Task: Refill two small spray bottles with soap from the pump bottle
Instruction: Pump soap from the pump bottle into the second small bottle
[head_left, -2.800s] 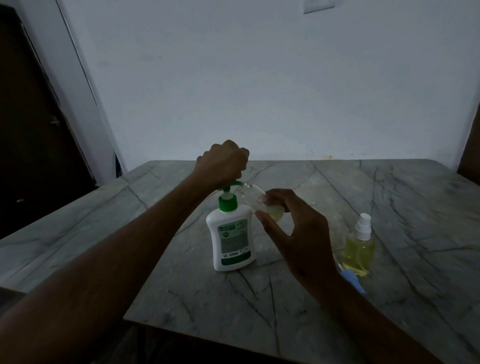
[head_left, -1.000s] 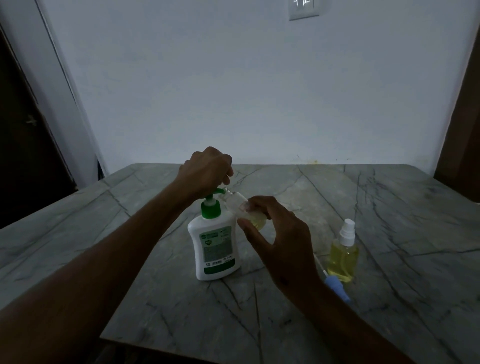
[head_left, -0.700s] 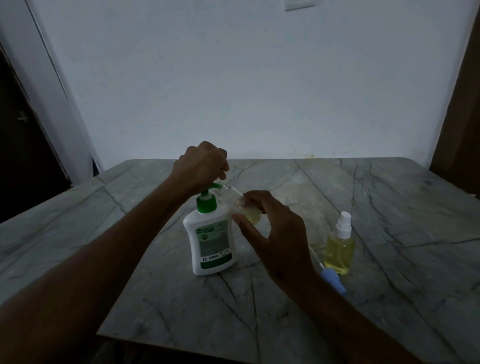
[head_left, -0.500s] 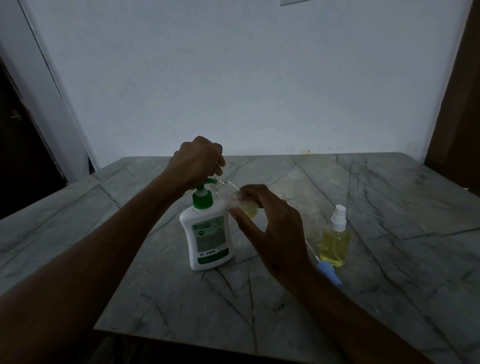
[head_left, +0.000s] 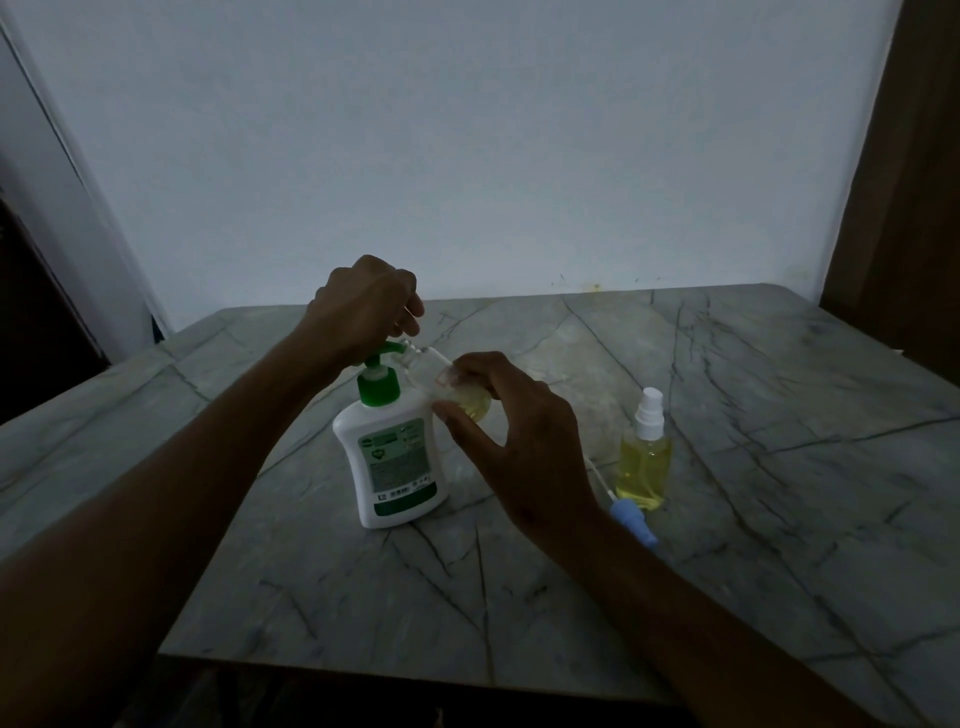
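A white pump bottle (head_left: 395, 457) with a green pump stands upright on the marble table (head_left: 727, 545). My left hand (head_left: 363, 306) is curled over the green pump head from above. My right hand (head_left: 514, 431) holds a small clear uncapped spray bottle (head_left: 452, 387), tilted with its open neck at the pump's spout; yellow liquid sits in its lower end. A second small spray bottle (head_left: 643, 457), filled with yellow liquid and capped with a white sprayer, stands upright to the right.
A blue sprayer cap with a white dip tube (head_left: 631, 517) lies on the table beside my right wrist, in front of the capped bottle. A white wall rises behind the table. A dark door stands at the left, brown wood at the right.
The view has shifted a little. My left hand has stayed on the pump head and my right hand has kept the small bottle at the spout.
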